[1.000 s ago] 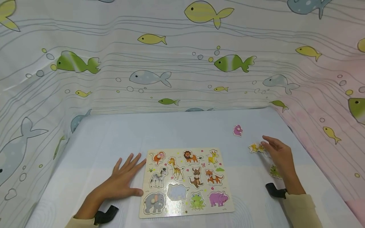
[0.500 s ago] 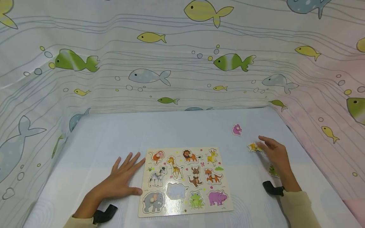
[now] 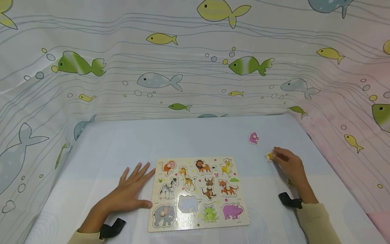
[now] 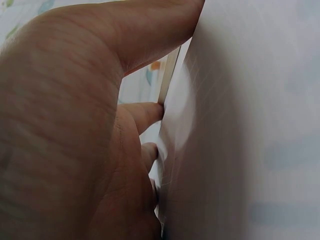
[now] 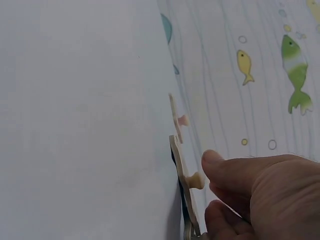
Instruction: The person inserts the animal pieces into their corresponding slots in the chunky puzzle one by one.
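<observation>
At frame right, I cannot tell whether my right hand [image 3: 289, 167] grips the yellow piece [image 3: 268, 157]; centre the pinch on its knob [image 5: 195, 180]. Left hand [image 3: 131, 195]: spread flat, lower left.

Flat at my right fingertips lies a small yellow animal piece [image 3: 269, 157], partly covered by my fingers, its pale knob [image 5: 195, 180] standing near my thumb. Beside my spread left hand [image 3: 131, 193], the cream rectangular puzzle board [image 3: 198, 190] lies flat, printed with colourful animals.
</observation>
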Action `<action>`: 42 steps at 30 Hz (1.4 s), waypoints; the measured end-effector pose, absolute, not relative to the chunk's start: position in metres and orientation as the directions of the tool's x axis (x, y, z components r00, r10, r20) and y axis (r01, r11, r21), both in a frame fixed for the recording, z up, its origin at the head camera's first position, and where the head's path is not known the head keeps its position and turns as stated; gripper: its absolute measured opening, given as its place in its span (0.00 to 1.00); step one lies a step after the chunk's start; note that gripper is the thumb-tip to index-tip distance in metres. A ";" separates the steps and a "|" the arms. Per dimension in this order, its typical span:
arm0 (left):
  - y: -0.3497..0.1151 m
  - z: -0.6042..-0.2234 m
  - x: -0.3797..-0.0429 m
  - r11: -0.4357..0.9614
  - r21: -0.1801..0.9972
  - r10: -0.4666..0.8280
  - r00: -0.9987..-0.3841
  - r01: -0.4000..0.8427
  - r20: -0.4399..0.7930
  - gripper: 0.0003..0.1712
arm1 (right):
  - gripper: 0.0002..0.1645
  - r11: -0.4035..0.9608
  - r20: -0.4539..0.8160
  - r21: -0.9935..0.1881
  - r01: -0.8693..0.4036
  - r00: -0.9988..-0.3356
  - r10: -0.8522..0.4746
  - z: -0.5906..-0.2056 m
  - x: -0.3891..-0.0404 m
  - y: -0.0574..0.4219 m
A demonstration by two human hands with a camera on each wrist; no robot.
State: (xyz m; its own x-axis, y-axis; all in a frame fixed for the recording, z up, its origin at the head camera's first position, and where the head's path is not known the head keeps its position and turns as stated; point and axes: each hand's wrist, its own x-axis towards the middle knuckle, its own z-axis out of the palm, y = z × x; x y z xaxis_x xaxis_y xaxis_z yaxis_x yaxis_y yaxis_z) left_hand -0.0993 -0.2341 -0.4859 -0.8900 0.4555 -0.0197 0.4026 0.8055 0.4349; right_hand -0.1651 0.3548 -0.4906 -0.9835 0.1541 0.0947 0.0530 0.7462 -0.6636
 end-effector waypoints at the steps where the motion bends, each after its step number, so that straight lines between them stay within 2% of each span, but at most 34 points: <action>1: -0.234 -0.486 -0.099 0.803 0.436 0.458 -0.889 0.407 -0.013 0.64 | 0.26 0.753 0.108 -0.656 0.042 -0.983 0.149 -0.491 -0.166 0.355; 5: -0.235 -0.485 -0.098 0.792 0.434 0.470 -0.883 0.428 0.013 0.63 | 0.26 0.758 0.145 -0.652 0.003 -0.981 0.129 -0.492 -0.166 0.356; 15: -0.235 -0.484 -0.099 0.797 0.442 0.464 -0.886 0.413 -0.008 0.64 | 0.28 0.758 0.055 -0.650 0.047 -0.993 0.109 -0.495 -0.166 0.357; 23: -0.235 -0.485 -0.099 0.794 0.432 0.470 -0.882 0.427 0.007 0.64 | 0.24 0.771 0.102 -0.636 0.038 -0.986 0.132 -0.496 -0.166 0.356; 37: -0.234 -0.487 -0.101 0.799 0.438 0.461 -0.887 0.411 -0.009 0.64 | 0.22 0.763 0.102 -0.643 0.061 -0.981 0.165 -0.499 -0.167 0.357; 42: -0.235 -0.489 -0.102 0.798 0.441 0.461 -0.887 0.410 -0.009 0.64 | 0.22 0.761 0.138 -0.648 0.028 -0.978 0.154 -0.499 -0.166 0.356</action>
State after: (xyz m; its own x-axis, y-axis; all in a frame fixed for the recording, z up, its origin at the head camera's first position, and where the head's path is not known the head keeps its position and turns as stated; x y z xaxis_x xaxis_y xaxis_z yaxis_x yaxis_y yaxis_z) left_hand -0.1019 -0.2346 -0.4887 -0.8873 0.4611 -0.0089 0.4104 0.7983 0.4407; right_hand -0.1661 0.3565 -0.4991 -0.9785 0.1537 0.1378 0.0283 0.7610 -0.6481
